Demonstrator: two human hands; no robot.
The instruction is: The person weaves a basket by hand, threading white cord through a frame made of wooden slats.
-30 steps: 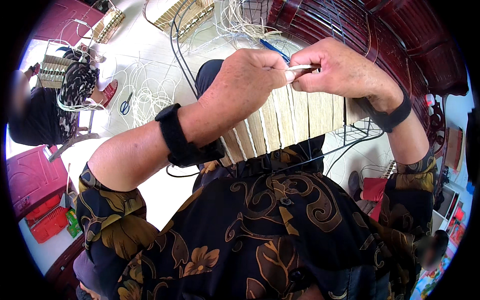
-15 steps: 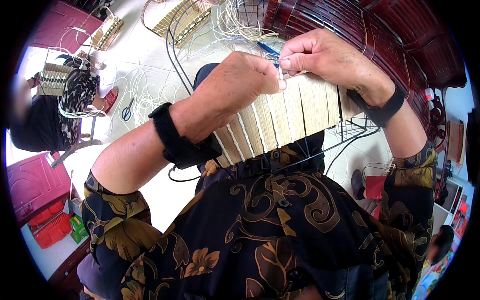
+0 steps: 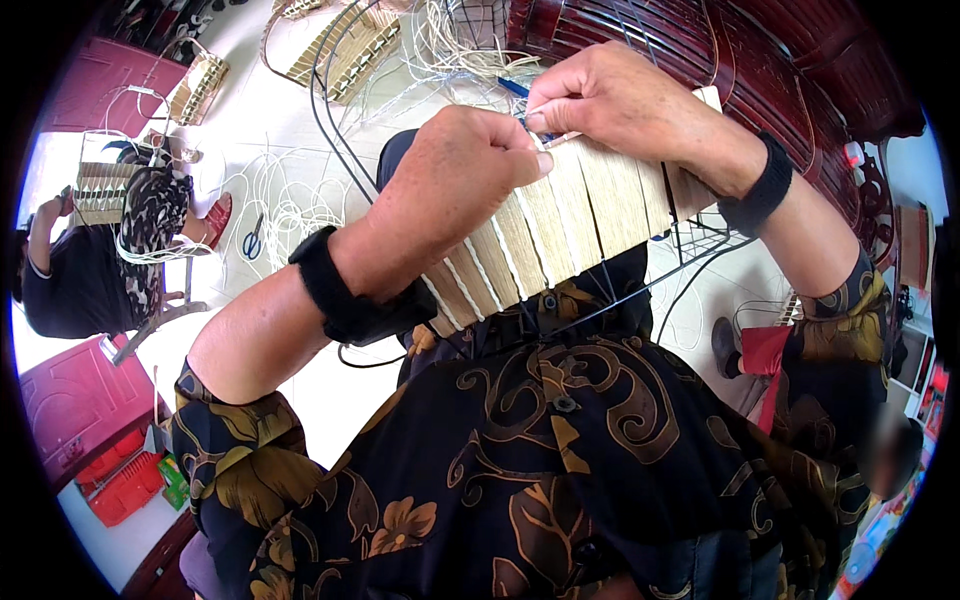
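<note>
On my lap rests a black wire frame (image 3: 626, 290) holding a panel of pale tan slats (image 3: 575, 225); white cord runs in wavy lines between its left slats. My left hand (image 3: 450, 190) is at the panel's top edge, thumb and index finger pinched on a white cord (image 3: 538, 140). Just to its right, my right hand (image 3: 625, 110) is closed with thumb and index finger on the same cord, its fingertips very close to my left ones. A blue tool (image 3: 512, 86) lies partly hidden beyond my fingers.
Co-workers sit at left (image 3: 75, 280) and right (image 3: 760, 360). On the floor are tangled white cords (image 3: 290, 200), scissors (image 3: 252, 235) and woven basket pieces (image 3: 345, 50). A dark red wooden bench (image 3: 760, 55) stands ahead; pink boxes (image 3: 75, 385) sit at lower left.
Both hands and the panel have shifted left in the picture, my right hand also upward. The cord held crosswise between my fingers earlier is now pinched lower, close to the panel's edge.
</note>
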